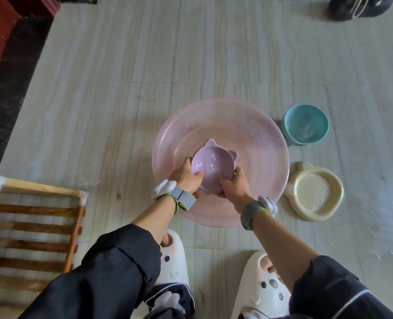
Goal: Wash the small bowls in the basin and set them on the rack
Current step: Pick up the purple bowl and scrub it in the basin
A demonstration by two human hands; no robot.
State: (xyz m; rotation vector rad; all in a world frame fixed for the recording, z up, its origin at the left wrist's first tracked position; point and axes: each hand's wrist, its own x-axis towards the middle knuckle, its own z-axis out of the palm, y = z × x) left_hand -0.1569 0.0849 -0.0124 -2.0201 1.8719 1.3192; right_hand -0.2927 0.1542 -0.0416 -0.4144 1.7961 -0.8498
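Note:
A lilac cat-eared bowl (214, 165) is held over the middle of the pink translucent basin (255, 134), which stands on the floor. My left hand (186, 177) grips the bowl's near left rim, thumb inside the bowl. My right hand (233, 186) grips its near right rim from below and outside. A teal bowl (306, 125) stands on the floor just right of the basin. In front of it, a cream cat-eared bowl (315, 192) rests on the floor. The wooden slatted rack (36, 217) sits at the lower left and holds no bowls.
Pale tiled floor surrounds the basin, with water drops near it. My feet in white slippers (174, 259) stand just in front of the basin. A dark red and black threshold runs along the far left. Dark shoes (356, 6) lie at the top right.

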